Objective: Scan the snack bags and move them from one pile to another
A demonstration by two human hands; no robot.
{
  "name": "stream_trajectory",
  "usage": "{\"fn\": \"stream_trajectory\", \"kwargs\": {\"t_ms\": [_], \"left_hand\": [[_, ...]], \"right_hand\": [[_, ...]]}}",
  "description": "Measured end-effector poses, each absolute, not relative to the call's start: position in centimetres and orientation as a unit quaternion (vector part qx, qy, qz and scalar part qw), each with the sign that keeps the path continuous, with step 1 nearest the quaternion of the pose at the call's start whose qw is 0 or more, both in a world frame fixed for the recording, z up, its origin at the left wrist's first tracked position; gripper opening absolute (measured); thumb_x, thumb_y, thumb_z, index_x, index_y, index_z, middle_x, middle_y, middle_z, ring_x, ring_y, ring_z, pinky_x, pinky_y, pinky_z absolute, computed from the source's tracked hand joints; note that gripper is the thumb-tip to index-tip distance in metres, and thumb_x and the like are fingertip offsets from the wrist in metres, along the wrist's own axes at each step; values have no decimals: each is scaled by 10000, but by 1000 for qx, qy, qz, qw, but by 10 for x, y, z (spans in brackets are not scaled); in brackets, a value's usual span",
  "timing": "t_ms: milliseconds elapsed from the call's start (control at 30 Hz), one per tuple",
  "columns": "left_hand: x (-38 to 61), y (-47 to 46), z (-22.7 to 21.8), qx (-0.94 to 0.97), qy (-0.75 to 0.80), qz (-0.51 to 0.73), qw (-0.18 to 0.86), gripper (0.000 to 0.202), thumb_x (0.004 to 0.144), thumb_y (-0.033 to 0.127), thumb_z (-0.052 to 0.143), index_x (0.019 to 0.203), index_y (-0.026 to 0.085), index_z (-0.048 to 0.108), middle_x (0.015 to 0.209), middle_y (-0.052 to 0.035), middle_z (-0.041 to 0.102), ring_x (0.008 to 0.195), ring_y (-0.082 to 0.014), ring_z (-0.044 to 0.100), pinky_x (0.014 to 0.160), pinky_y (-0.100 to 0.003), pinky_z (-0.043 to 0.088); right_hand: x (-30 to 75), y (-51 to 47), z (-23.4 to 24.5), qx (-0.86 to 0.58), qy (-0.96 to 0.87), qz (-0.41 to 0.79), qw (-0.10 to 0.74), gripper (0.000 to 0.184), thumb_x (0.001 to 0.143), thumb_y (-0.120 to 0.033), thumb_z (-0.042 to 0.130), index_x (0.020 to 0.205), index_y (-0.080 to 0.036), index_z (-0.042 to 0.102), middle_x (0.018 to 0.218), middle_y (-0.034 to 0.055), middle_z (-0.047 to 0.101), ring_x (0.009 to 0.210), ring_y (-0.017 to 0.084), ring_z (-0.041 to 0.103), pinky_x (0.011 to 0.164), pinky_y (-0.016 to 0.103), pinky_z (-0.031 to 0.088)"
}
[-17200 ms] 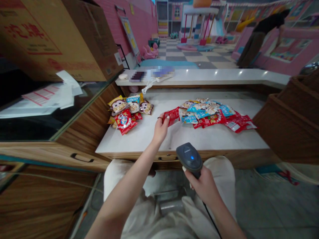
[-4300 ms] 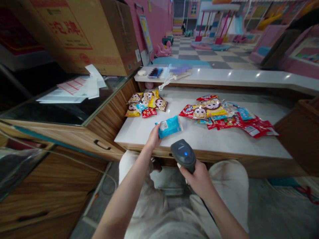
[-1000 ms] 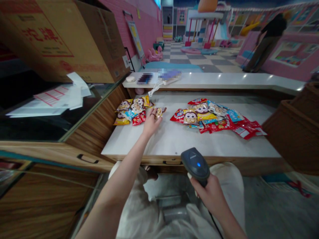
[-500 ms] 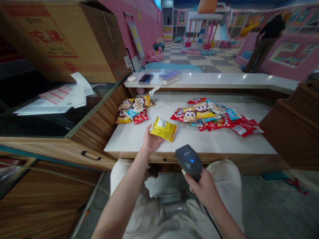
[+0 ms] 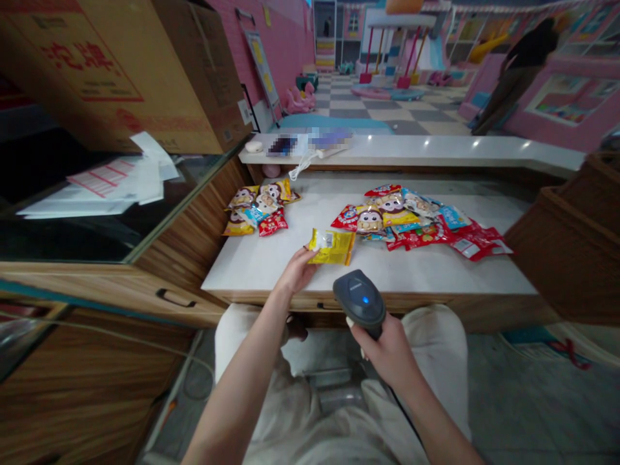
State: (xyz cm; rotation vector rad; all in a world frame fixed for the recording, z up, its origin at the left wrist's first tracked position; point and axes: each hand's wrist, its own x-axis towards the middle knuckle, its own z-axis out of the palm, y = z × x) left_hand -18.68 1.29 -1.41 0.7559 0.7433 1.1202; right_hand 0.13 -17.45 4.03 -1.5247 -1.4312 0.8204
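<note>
My left hand (image 5: 298, 271) grips a yellow snack bag (image 5: 334, 248) by its left end, above the white desk (image 5: 271, 268). The bag's printed back, with a barcode, faces me. In my right hand (image 5: 382, 345) is a dark grey barcode scanner (image 5: 359, 298) with a blue light on top. Its head points forward and left, just below the bag. A small pile of snack bags (image 5: 261, 205) lies on the left of the desk. To the right spreads a larger heap of red, yellow and blue bags (image 5: 419, 219).
A cardboard box (image 5: 121, 77) and loose papers (image 5: 101, 187) sit on the glass-topped counter at left. A brown woven basket (image 5: 571, 239) borders the desk's right side. Along the raised ledge (image 5: 411, 148) lie blurred items and a white cable. Farther off, a person (image 5: 523, 71) stands.
My left hand has shifted the yellow bag right and turned it, its thumb now over the bag's left end. The scanner has moved slightly left and up.
</note>
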Motion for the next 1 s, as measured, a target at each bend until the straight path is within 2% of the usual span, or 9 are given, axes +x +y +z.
{"fn": "stream_trajectory", "kwargs": {"t_ms": [133, 333, 533, 667, 867, 1000], "left_hand": [[-181, 12, -17, 359, 343, 522, 694, 508, 643, 314, 957, 1094, 188, 760, 1123, -105, 839, 1228, -329, 749, 1111, -452, 560], [-174, 10, -21, 374, 348, 537, 671, 603, 612, 446, 1029, 1078, 182, 752, 1068, -98, 850, 1212, -331, 760, 1134, -488, 557], [-176, 10, -20, 360, 357, 531, 679, 572, 614, 477, 1021, 1029, 169, 774, 1007, -102, 854, 1190, -354, 772, 1094, -485, 584], [-176, 11, -18, 344, 369, 536, 678, 478, 654, 502, 974, 931, 175, 763, 978, -104, 848, 1238, -369, 752, 1076, -475, 599], [-174, 13, -21, 335, 377, 543, 672, 305, 742, 434, 870, 899, 200, 753, 996, -118, 840, 1238, -356, 751, 1074, -464, 609], [-174, 13, -19, 334, 369, 539, 679, 372, 705, 489, 901, 851, 210, 703, 953, -99, 828, 1244, -353, 746, 1064, -449, 605]], "right_hand": [[3, -175, 40, -619, -569, 335, 426, 208, 862, -433, 670, 746, -261, 666, 536, 43, 692, 712, 309, 797, 575, 294, 555], [3, -172, 39, -624, -563, 341, 420, 231, 859, -465, 650, 737, -270, 627, 496, 28, 649, 612, 294, 758, 518, 294, 513], [0, -167, 39, -627, -563, 337, 420, 220, 862, -462, 655, 772, -261, 651, 489, 24, 651, 576, 291, 750, 510, 297, 509], [-2, -166, 43, -625, -565, 334, 423, 231, 860, -469, 666, 739, -274, 642, 468, 23, 642, 608, 304, 771, 520, 298, 519], [-2, -164, 45, -620, -578, 327, 418, 248, 873, -468, 629, 708, -284, 603, 484, 36, 650, 625, 308, 775, 542, 311, 516], [-2, -165, 42, -622, -571, 334, 418, 243, 865, -474, 637, 717, -285, 601, 482, 31, 641, 636, 310, 776, 526, 305, 507]]}}
